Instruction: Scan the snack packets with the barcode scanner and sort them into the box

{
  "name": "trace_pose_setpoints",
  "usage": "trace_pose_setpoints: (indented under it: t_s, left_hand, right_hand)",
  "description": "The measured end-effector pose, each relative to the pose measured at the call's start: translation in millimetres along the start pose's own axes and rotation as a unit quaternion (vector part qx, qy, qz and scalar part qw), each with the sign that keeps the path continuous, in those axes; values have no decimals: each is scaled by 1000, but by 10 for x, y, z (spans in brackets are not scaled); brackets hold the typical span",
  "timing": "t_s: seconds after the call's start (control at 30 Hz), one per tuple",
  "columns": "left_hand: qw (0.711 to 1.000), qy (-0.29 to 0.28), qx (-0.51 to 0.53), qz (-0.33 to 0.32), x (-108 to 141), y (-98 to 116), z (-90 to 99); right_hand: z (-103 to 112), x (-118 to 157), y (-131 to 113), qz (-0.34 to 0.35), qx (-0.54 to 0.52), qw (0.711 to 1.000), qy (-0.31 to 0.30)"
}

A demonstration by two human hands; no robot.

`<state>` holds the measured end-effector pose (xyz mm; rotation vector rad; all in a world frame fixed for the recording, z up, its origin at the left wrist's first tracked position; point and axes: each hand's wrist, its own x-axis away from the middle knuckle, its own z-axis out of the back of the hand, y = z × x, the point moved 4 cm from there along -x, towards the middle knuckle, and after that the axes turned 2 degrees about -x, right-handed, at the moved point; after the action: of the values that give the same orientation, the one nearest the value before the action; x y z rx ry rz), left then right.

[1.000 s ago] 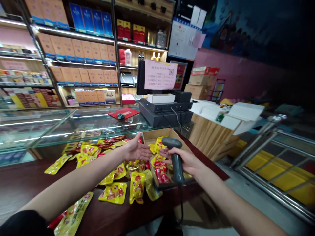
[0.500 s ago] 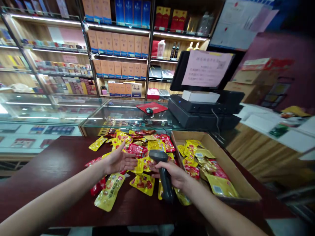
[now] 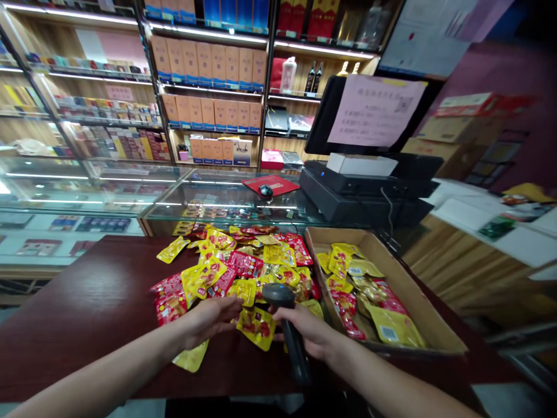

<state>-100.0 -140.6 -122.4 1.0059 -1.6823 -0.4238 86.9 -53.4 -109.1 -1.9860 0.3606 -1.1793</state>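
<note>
Over the table [image 3: 100,307], the right hand [image 3: 312,332] curls around a scanner [image 3: 292,342].

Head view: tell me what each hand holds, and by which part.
The right hand grips the scanner by its handle; the left hand appears to hold nothing.

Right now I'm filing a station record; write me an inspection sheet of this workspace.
Surface: glossy dark tabletop, glass counter beyond.
Working items: grey scanner; red and yellow packets heaped on the tabletop, more in an open cardboard box.
Clutter: mouse on a red mat, on the glass counter.
Hands: left hand open by the packets, contact unclear; right hand gripping the scanner.
Cables: pale cable hanging at the black unit below the monitor.
Surroundings: stocked shelves behind, stacked boxes at right.
</note>
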Motion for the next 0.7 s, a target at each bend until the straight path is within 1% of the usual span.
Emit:
trace_pose_setpoints:
  t_s: [0.03, 0.07, 0.1, 0.2, 0.23, 0.3, 0.37, 0.47, 0.53, 0.67, 0.7]
  left_hand:
    - [1000, 11, -18, -13, 13, 16, -35]
    - [999, 10, -44, -29, 32, 37, -81]
    - [996, -7, -75, -45, 54, 60, -141]
    - [976, -96, -170, -96, 111, 127, -352]
    - [968, -108, -198, -112, 111, 147, -405]
    - [957, -94, -238, -133, 66, 185, -467]
    - [955, -70, -248, -148, -25, 232, -496]
    - [958, -46, -239, -152, -192, 337, -499]
    - [962, -43, -229, -140, -287, 442, -487]
    - [964, -89, -215, -126, -396, 753, -521]
    - [963, -96, -219, -122, -418, 837, -540]
  right_hand:
    - [-12, 15, -22, -11, -15, 1000, -11]
    - [-19, 34, -54, -21, -27, 999, -20]
    - [-29, 54, -95, -27, -38, 998, -30]
    - [-84, 108, -242, -34, -86, 993, -76]
    - [-109, 119, -291, -31, -107, 989, -95]
    - [-149, 124, -374, -19, -138, 983, -120]
    - [-158, 106, -441, 1, -157, 980, -122]
    - [-113, 61, -528, 30, -177, 977, -116]
    - [-39, 32, -594, 54, -168, 980, -97]
    - [166, 5, -742, 126, -69, 990, 10]
    - [196, 4, -770, 137, -43, 989, 26]
